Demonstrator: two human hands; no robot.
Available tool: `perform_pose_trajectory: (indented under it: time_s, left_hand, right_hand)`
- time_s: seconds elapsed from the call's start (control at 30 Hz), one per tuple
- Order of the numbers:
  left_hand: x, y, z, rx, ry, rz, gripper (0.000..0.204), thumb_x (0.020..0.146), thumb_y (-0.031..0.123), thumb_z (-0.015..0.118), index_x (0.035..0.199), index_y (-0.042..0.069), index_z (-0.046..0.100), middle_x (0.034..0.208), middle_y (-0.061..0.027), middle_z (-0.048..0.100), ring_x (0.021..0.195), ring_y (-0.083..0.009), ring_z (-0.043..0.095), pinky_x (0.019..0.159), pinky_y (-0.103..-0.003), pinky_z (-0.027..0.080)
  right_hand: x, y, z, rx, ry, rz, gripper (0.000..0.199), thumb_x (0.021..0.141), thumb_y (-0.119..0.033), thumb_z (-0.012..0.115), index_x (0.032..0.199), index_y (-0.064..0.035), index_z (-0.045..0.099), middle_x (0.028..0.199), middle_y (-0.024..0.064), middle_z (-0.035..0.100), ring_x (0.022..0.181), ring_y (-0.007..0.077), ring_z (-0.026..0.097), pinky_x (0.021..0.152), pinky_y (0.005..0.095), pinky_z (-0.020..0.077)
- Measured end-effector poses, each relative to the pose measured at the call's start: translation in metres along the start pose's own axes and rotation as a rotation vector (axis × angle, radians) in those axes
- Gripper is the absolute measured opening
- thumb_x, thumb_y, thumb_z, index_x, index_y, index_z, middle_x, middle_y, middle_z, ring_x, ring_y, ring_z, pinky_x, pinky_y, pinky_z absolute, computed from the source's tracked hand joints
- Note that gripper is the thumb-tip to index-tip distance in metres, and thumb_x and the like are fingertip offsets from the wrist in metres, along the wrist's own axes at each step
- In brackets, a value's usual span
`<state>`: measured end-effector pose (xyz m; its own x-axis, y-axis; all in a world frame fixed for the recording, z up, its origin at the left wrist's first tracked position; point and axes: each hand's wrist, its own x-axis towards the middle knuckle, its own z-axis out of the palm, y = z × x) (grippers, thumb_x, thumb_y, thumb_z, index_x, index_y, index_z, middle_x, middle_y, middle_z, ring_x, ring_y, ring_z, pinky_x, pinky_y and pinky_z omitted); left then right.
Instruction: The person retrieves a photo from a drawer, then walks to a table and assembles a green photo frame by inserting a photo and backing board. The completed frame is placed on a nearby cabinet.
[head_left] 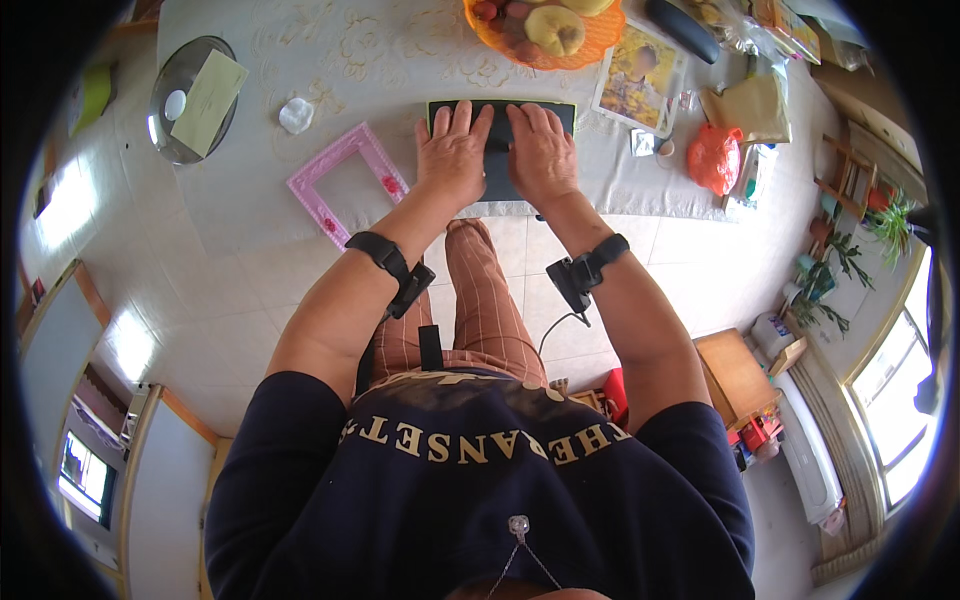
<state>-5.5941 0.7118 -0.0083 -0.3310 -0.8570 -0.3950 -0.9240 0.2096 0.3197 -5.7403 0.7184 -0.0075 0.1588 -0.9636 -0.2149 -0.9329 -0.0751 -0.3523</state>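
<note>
Dark flat panel (500, 150): I log it at upper centre of the frame, lying on the bench (250, 190) at its near edge. Left hand (452, 150): pressed flat on the panel's left half, fingers spread, gripping nothing. Right hand (542, 152): flat on the right half, just beside the left, likewise gripping nothing. Pink picture frame (345, 182): left of the panel. Orange fruit bowl (590, 40): above it, at the top edge. Photograph (640, 78): upper right. Orange bag (714, 156): right. Glass lid (185, 100): upper left.
</note>
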Motion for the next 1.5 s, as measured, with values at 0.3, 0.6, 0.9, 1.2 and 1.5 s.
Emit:
perform_pose_trajectory:
  time_s: [0.3,0.6,0.9,1.2,1.5]
  left_hand:
    - [-0.012,0.008,0.001,-0.024,-0.076,-0.032,0.098,0.067,0.031,0.080,0.146,0.015,0.024,0.151,-0.0113,0.019,0.137,-0.0315,0.023,0.107,-0.062,0.018]
    - [-0.011,0.012,0.000,0.016,-0.108,-0.042,0.103,0.064,0.034,0.082,0.147,0.016,0.022,0.151,-0.0109,0.017,0.138,-0.0314,0.021,0.107,-0.064,0.018]
    - [-0.009,0.013,-0.005,0.022,-0.125,-0.042,0.102,0.066,0.032,0.081,0.147,0.013,0.021,0.153,-0.0128,0.018,0.138,-0.0327,0.021,0.107,-0.064,0.017]
    - [-0.009,0.013,-0.003,0.030,-0.118,-0.043,0.102,0.065,0.031,0.082,0.146,0.014,0.022,0.152,-0.0128,0.018,0.138,-0.0322,0.022,0.106,-0.063,0.020]
    - [-0.009,0.013,-0.002,0.018,-0.102,-0.041,0.103,0.064,0.033,0.082,0.146,0.016,0.023,0.152,-0.0123,0.017,0.138,-0.0326,0.022,0.106,-0.064,0.018]
  right_hand:
    - [-0.017,0.020,0.002,0.021,0.066,0.068,0.060,0.074,-0.014,0.067,0.129,-0.0016,0.045,0.133,0.0124,0.043,0.128,0.0294,0.039,0.102,0.0434,0.0348]
    - [-0.017,0.026,0.002,0.038,0.075,0.048,0.058,0.075,-0.017,0.066,0.127,-0.0017,0.046,0.132,0.0118,0.046,0.127,0.0293,0.040,0.100,0.0422,0.0368]
    - [-0.017,0.026,-0.001,0.077,0.080,0.042,0.056,0.072,-0.015,0.067,0.123,-0.0023,0.048,0.127,0.0118,0.047,0.123,0.0288,0.043,0.098,0.0409,0.0389]
    - [-0.014,0.029,-0.007,-0.029,0.023,0.097,0.056,0.075,-0.017,0.067,0.125,-0.0031,0.047,0.126,0.0121,0.047,0.119,0.0286,0.045,0.091,0.0440,0.0405]
    - [-0.019,0.032,-0.006,0.036,0.065,0.081,0.064,0.072,-0.016,0.070,0.129,-0.0044,0.044,0.131,0.0120,0.045,0.124,0.0292,0.041,0.095,0.0444,0.0392]
